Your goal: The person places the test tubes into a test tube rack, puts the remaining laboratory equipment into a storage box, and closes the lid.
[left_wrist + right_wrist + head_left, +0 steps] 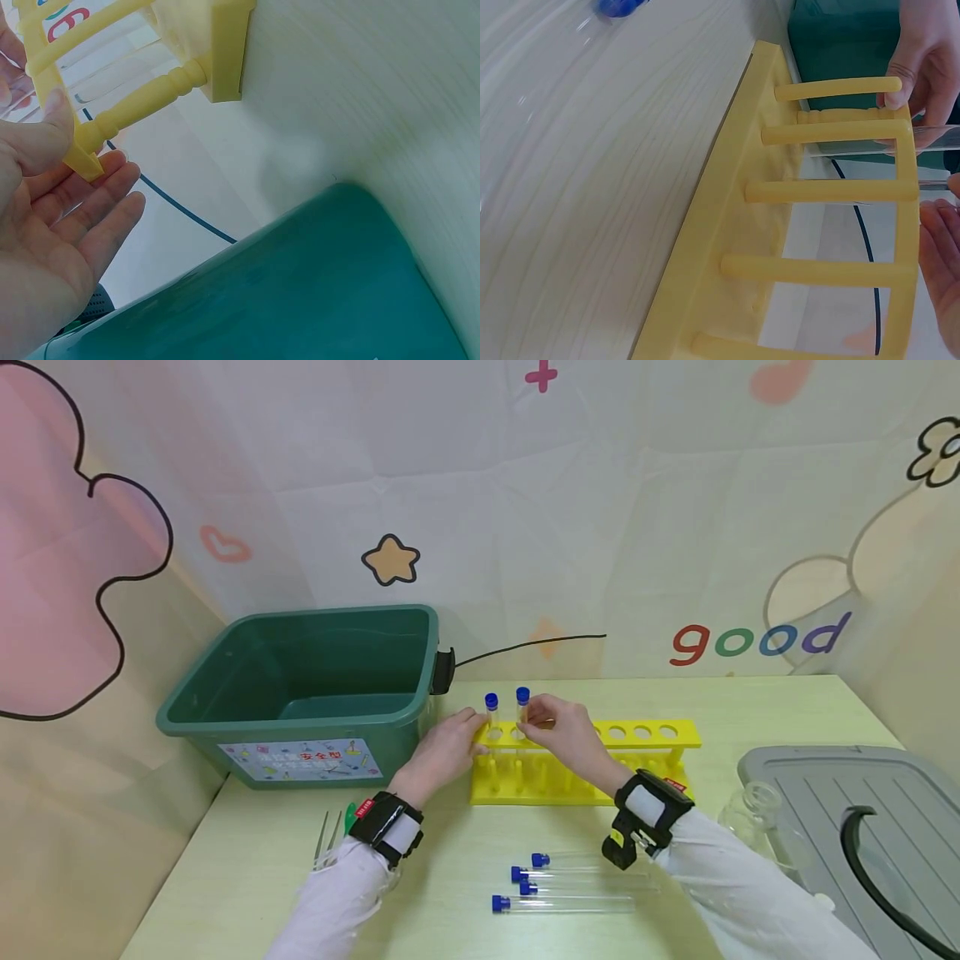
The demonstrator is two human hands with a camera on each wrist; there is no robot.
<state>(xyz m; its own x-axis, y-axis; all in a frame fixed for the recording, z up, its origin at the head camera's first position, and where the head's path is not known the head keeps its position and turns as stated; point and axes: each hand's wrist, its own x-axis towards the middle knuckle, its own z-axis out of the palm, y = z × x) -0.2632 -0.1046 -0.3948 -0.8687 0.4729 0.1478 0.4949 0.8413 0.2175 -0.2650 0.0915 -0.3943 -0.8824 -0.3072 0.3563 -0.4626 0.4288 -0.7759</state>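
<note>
A yellow test tube rack [678, 735] stands upright near the back of the table. My left hand [442, 752] holds the left end of its top bar; in the left wrist view the thumb lies on one side of the rack [150, 101], fingertips on the other. One test tube with a blue cap [491, 702] is in the leftmost hole. Between the thumb and fingers of my right hand [566, 735] is a second blue-capped test tube [522, 696], upright at the neighbouring hole. Seen from the right wrist, its lower part passes behind the rack's pegs [825, 191].
Several blue-capped test tubes [562, 904] lie in front of the rack. A green bin [300, 727] stands at the left, tweezers [327, 835] before it. To the right are a clear glass bottle [757, 810] and a grey lid [840, 777] with a black handle [862, 852].
</note>
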